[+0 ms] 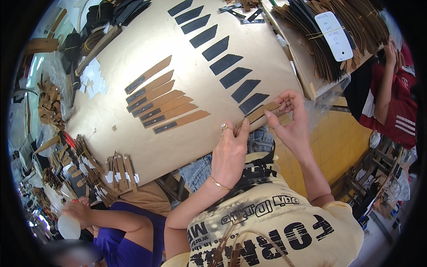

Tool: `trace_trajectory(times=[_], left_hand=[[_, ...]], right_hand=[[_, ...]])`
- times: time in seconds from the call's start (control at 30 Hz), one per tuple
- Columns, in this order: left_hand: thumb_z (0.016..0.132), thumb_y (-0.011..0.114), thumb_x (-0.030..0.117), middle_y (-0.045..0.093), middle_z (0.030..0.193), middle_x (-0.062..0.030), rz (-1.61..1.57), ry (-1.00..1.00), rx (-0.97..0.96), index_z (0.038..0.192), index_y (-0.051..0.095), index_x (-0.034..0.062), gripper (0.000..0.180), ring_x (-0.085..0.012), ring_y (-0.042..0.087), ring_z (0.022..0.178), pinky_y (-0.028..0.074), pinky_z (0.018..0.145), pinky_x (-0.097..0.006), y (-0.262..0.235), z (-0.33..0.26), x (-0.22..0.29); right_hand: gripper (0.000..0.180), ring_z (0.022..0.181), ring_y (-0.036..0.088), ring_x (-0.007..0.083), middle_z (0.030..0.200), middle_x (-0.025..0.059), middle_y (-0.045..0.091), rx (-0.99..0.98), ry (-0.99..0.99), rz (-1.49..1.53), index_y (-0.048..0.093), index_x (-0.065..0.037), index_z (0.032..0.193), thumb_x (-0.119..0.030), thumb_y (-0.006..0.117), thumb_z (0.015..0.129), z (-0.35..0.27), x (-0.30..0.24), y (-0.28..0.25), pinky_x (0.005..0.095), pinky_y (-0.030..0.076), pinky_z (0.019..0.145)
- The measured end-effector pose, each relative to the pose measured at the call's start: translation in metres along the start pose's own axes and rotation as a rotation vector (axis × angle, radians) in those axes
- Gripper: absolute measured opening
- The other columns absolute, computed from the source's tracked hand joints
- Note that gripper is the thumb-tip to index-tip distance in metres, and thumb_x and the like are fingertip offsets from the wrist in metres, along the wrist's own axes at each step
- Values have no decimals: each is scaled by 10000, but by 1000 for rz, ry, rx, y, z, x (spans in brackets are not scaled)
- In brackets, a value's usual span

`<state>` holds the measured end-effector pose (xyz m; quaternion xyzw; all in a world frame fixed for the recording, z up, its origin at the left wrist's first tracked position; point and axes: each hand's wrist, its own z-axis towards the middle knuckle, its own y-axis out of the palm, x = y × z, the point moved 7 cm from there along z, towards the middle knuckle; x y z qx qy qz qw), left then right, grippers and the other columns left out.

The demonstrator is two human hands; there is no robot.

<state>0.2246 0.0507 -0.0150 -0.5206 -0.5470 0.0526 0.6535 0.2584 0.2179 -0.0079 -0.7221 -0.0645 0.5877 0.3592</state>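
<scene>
A narrow brown leather strip (257,114) is stretched between my two hands above the table's near edge. My left hand (230,151) pinches its left end, thumb on top; a ring and a bracelet show on this hand. With thumb and curled fingers, my right hand (291,122) grips the other end. Just beyond the strip, several black slanted pieces (226,64) run in a diagonal row to the far edge. Left of my hands lies a fanned group of brown leather strips (180,120), each with a dark rectangular patch at one end.
Brown paper-like covering (187,149) tops the table. Bundled leather strips with a white tag (333,35) sit at the far right. White-tagged strips (121,171) lie at the near left. One person in purple (129,231) works at lower left, another in red (393,98) at right.
</scene>
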Motion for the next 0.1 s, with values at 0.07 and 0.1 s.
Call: trace_trajectory(times=[0.07, 0.1], left_hand=[[833, 585, -72, 468, 927, -154, -8, 0, 1, 1263, 641, 51, 451, -296, 575, 747, 511, 625, -399, 0, 0, 0], [833, 586, -72, 467, 930, -156, -14, 0, 0, 1265, 641, 51, 452, -297, 575, 747, 511, 629, -401, 0, 0, 0]], right_hand=[[462, 874, 554, 174, 1027, 64, 619, -9, -88, -110, 505, -81, 1197, -52, 732, 796, 0, -6, -1, 293, 476, 791], [460, 882, 550, 180, 1041, 64, 616, -9, -116, -147, 509, -90, 1200, -55, 729, 798, 1, -8, -2, 297, 476, 797]])
